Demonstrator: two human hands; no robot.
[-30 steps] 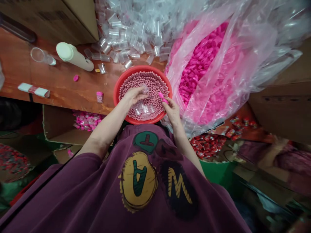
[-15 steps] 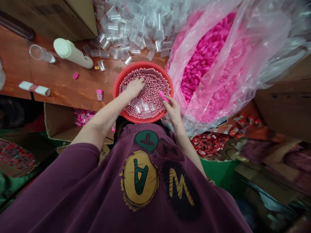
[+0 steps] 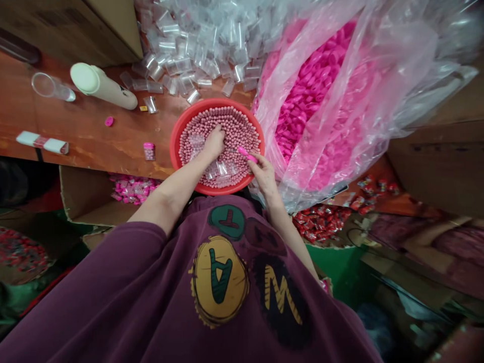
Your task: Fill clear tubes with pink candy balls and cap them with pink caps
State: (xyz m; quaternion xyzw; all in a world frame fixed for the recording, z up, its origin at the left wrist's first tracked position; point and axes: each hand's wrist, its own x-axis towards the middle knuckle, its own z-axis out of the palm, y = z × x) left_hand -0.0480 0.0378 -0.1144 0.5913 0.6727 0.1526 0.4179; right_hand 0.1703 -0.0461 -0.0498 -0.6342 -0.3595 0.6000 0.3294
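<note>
A red basin (image 3: 174, 156) full of pink beads (image 3: 236, 126) stands at the table's front edge. My left hand (image 3: 215, 142) is down in the beads near the middle, its fingers closed and partly hidden, so what they hold cannot be made out. Several clear plastic tubes (image 3: 221, 170) lie on the beads beside and below it. Over the basin's right side, my right hand (image 3: 262, 171) pinches bright pink plastic caps (image 3: 247, 154) between thumb and fingers.
Clear tubes (image 3: 200, 50) are heaped behind the basin. An open bag of pink caps (image 3: 313, 80) lies right. A bead-filled jar (image 3: 148, 151), pink cap (image 3: 109, 121) and pale bottle (image 3: 102, 85) are left. Cardboard boxes (image 3: 91, 196) flank the table; another person's arm (image 3: 427, 247) shows right.
My left hand has moved toward the middle of the basin, its fingers now bunched in the beads. My right hand still holds the pink caps. The whole view has shifted slightly.
</note>
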